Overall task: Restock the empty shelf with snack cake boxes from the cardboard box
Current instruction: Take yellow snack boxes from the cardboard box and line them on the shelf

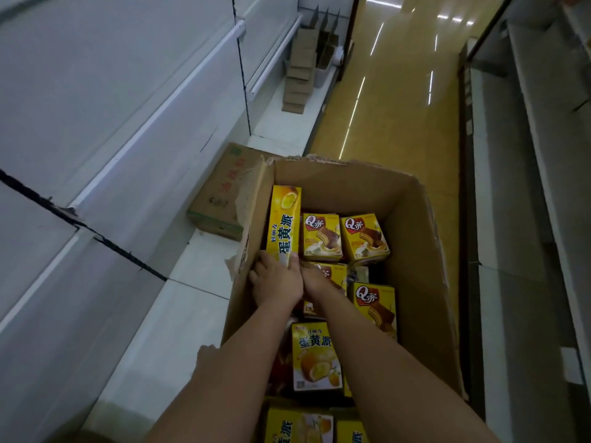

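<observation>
Where the white shelf (pixel 179 302) runs along the left, a large cardboard box (pixel 412 251) stands open on the yellow floor (pixel 399 100), partly filled with yellow snack cake boxes (pixel 323 236). A tall egg-yolk pie box (pixel 284 223) stands upright against its left wall. The left hand (pixel 276 282) has its grip curled round that box's lower end; the right hand (pixel 315 276) lies just beside it, its grip hidden, so I cannot tell.

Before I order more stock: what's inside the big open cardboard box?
The cardboard box holds yellow snack cake boxes: egg-yolk pie boxes and Q-brand chocolate cake boxes. Both hands grip one upright pie box. Lower layers are covered by boxes and arms.
</observation>
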